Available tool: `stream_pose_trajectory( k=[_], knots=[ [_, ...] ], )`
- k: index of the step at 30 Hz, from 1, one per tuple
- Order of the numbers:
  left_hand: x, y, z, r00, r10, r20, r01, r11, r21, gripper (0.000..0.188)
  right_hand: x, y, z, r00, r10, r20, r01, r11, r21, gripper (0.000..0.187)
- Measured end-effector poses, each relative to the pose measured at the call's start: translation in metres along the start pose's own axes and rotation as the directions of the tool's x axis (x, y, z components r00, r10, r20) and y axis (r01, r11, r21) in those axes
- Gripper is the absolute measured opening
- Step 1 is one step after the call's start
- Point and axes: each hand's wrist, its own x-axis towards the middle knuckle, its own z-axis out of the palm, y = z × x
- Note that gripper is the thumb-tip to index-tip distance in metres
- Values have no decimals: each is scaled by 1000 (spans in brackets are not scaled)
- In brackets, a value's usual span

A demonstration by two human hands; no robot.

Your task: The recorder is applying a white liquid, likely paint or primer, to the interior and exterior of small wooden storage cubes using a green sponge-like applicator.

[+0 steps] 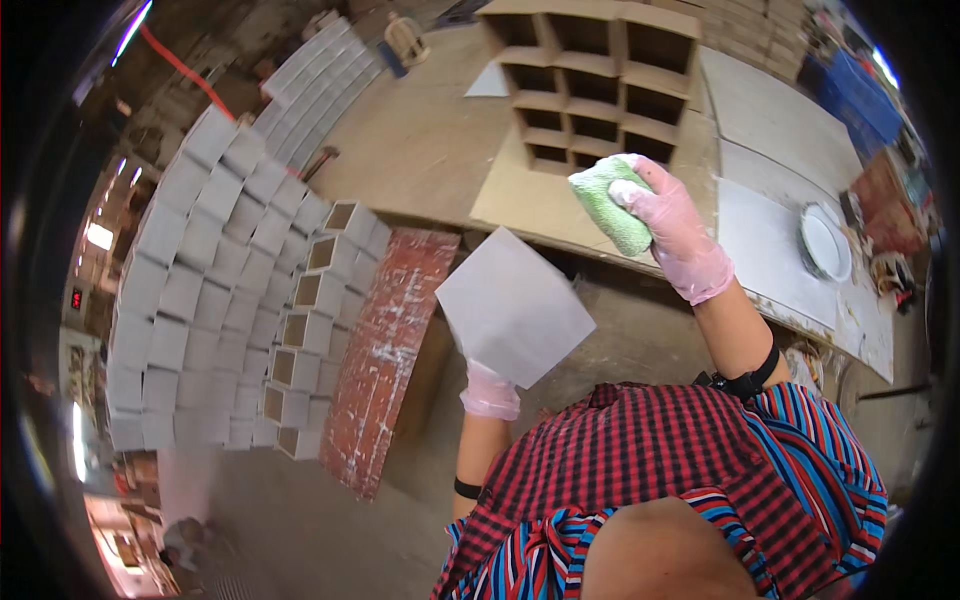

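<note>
My left hand (490, 390), in a thin pinkish glove, holds up a white square box (515, 305) in front of my body. Its fingers are hidden by the box, and I see mainly one smooth, flat face; whether its far side is open cannot be seen. Raised to the right, my right hand (682, 230) is closed round a pale green sponge-like pad (612, 205), also gloved, with white smears on thumb and fingers. Pad and box are apart. Past the right hand, a block of unpainted brown cubby boxes (625, 90) stands on the worktable (500, 195).
Tall stacks of white boxes (190, 290) rise on the left. Beside them lies a red-brown board (385, 360) with white smears. On the right, a white bucket (825, 243) rests on a pale board (765, 250). A blue crate (855, 100) stands farther back.
</note>
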Motion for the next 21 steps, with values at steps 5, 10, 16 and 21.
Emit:
stream_pose_trajectory(
  k=[5, 10, 16, 21],
  knots=[
    [-12, 28, -75, 989, 77, -128, -127, 885, -448, 47, 5, 31, 54, 998, 31, 61, -33, 999, 39, 28],
    [-15, 40, -138, 968, 175, -181, -252, 655, -713, 48, 13, 52, 82, 994, 59, 89, -60, 998, 16, 31],
    [-6, 46, -165, 911, 266, -314, -352, 899, -261, 52, 28, 75, 95, 985, 154, 73, -158, 986, 60, 29],
    [-1, 74, -158, 936, 240, -258, -345, 771, -535, 47, 53, 88, 111, 963, 245, 116, -253, 965, 66, 28]
  ],
)
